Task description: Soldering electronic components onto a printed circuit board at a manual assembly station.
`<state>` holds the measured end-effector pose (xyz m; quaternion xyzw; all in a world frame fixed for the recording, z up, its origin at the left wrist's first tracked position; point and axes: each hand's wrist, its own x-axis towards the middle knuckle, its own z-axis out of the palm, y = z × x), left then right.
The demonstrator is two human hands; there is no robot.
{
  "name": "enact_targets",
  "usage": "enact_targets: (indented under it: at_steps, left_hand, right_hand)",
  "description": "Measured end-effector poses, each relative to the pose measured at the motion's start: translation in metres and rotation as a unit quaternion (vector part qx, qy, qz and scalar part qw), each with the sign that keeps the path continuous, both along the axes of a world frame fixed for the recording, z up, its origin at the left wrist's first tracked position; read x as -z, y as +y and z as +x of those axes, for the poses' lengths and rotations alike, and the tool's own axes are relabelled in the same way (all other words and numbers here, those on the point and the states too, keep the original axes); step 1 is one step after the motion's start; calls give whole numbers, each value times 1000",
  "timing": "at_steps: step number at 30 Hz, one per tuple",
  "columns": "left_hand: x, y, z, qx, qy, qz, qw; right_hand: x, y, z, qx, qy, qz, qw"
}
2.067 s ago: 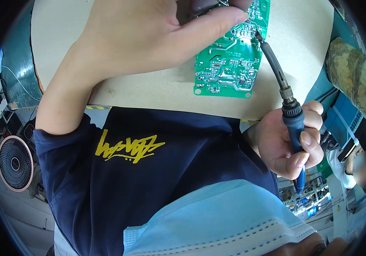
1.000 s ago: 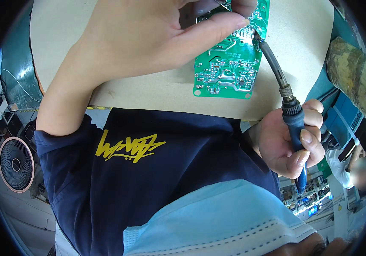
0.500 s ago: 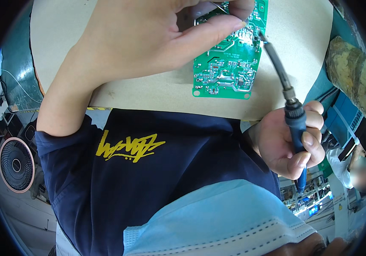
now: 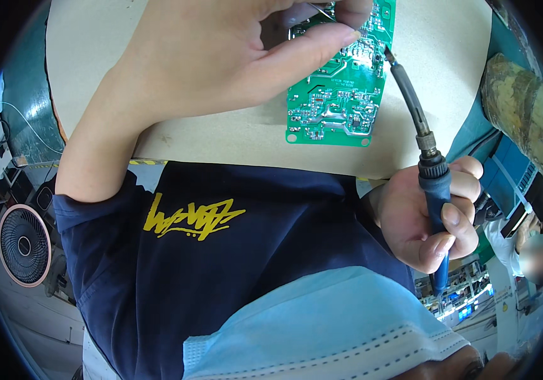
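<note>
A green circuit board (image 4: 338, 95) lies on the tan work surface, its face crowded with small components and shiny solder joints. My left hand (image 4: 221, 63) reaches over its far left part, hiding some of it. Thumb and fingers there are pinched on a thin silvery wire (image 4: 323, 11), of which only a short length shows. In my right hand (image 4: 411, 212), fingers wrapped round the blue handle, is a soldering iron (image 4: 436, 196). Its dark tip points away from me at the board's right edge; whether it touches cannot be made out.
The tan sheet (image 4: 221, 139) covers the table before me. At the right are a mottled brownish bundle (image 4: 518, 107) and a blue box (image 4: 505, 180) with cables. A round fan (image 4: 24, 246) stands at the left. Another person (image 4: 505, 244) is at the far right.
The soldering iron has tilted a little, its handle end shifting left and toward me. My right fingers moved slightly with it. My left hand and the board have barely moved.
</note>
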<state>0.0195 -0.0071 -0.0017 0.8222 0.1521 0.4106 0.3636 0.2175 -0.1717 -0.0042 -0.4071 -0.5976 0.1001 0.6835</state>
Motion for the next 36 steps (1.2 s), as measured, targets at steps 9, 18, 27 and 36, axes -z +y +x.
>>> enact_targets:
  at_steps: [9, 18, 27, 36]
  left_hand:
    - [-9, 1, -5, 4, 38, 49, 998]
    - [-2, 2, -2, 0, 35, 101, 994]
    - [-1, 1, -3, -7, 25, 91, 996]
    - [-6, -5, -8, -20, 139, -36, 989]
  right_hand:
    - [-10, 4, -2, -15, -58, -7, 998]
    - [-16, 6, -6, 15, -123, -9, 992]
    - [-27, 2, -6, -15, -182, -31, 983]
    - [-23, 5, 5, 10, -188, -23, 982]
